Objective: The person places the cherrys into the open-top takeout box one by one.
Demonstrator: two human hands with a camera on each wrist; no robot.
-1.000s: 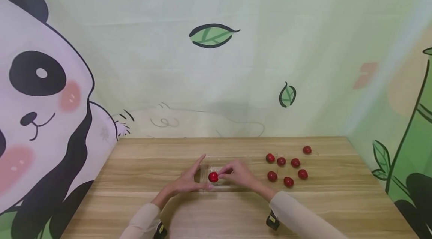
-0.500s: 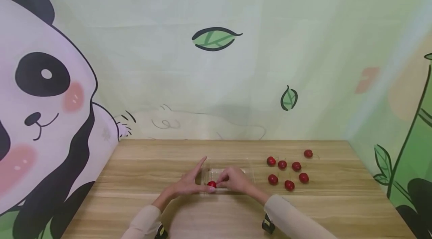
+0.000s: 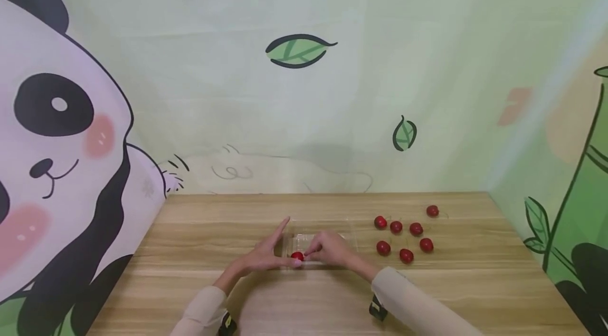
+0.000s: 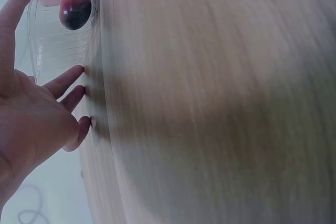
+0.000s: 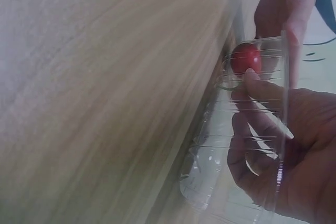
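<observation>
A clear plastic box (image 3: 302,241) lies on the wooden table. Inside its left end is a red cherry (image 3: 297,256), low down near the base in the right wrist view. My right hand (image 3: 332,249) reaches into the box and pinches this cherry at its stem side, the thumb touching the fruit (image 5: 245,59). Spread around the box's left end, my left hand (image 3: 261,258) lays its thumb along the front rim and points its index finger at the back corner. Its other fingertips (image 4: 79,90) come down to the tabletop beside the box.
To the right of the box lie several loose cherries with stems, among them a front cherry (image 3: 406,256) and a far cherry (image 3: 432,211). Behind the table (image 3: 214,214) hangs a printed backdrop (image 3: 214,88) with a panda and leaves.
My right hand has lowered the cherry toward the front left of the box, then kept it there. My left hand stays at the box's left end. The loose cherries have not moved.
</observation>
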